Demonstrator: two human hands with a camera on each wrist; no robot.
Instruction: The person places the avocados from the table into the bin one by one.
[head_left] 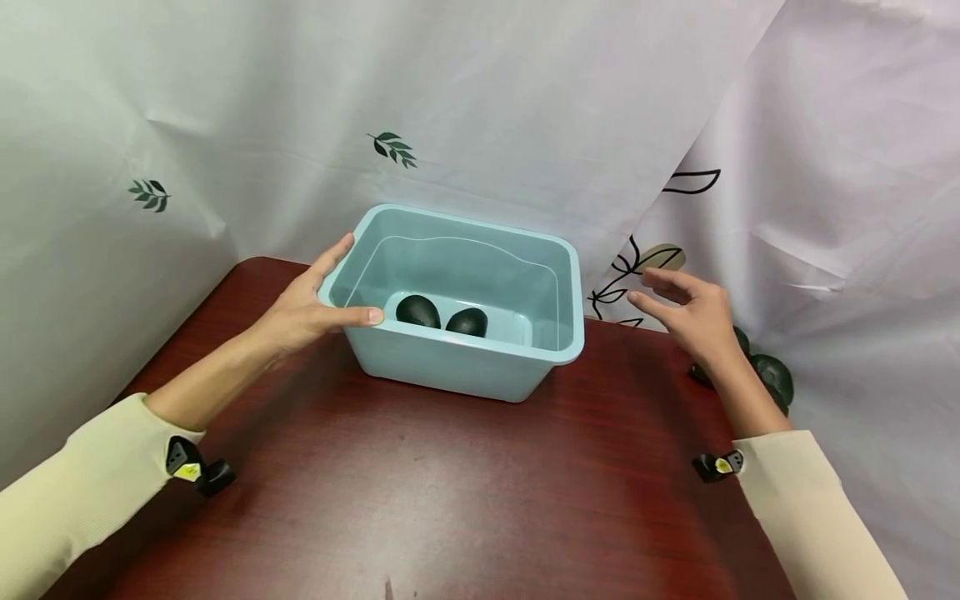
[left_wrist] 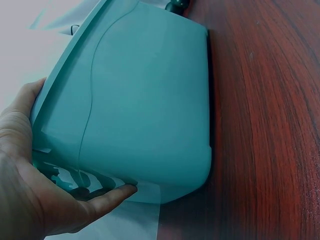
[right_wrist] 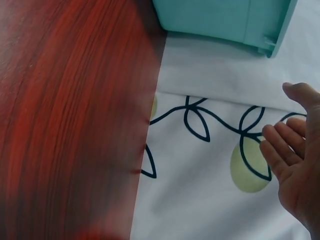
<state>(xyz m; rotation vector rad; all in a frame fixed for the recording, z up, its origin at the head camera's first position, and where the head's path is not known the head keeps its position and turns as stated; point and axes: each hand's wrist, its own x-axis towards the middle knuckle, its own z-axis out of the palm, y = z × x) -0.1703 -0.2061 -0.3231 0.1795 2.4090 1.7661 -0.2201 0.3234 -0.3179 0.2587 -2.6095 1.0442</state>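
Observation:
A light blue plastic bin stands near the far edge of the table, with two dark avocados lying inside. My left hand grips the bin's left end, the thumb along the front rim and the other fingers spread at the left side. In the left wrist view, the thumb and a fingertip press against the bin wall. To the right of the bin, my right hand is raised in the air with loosely bent fingers and an empty palm. The right wrist view shows that hand apart from the bin.
Several more dark avocados sit at the table's right edge, partly hidden behind the right forearm. A white cloth with leaf prints hangs behind and beside the dark red wooden table.

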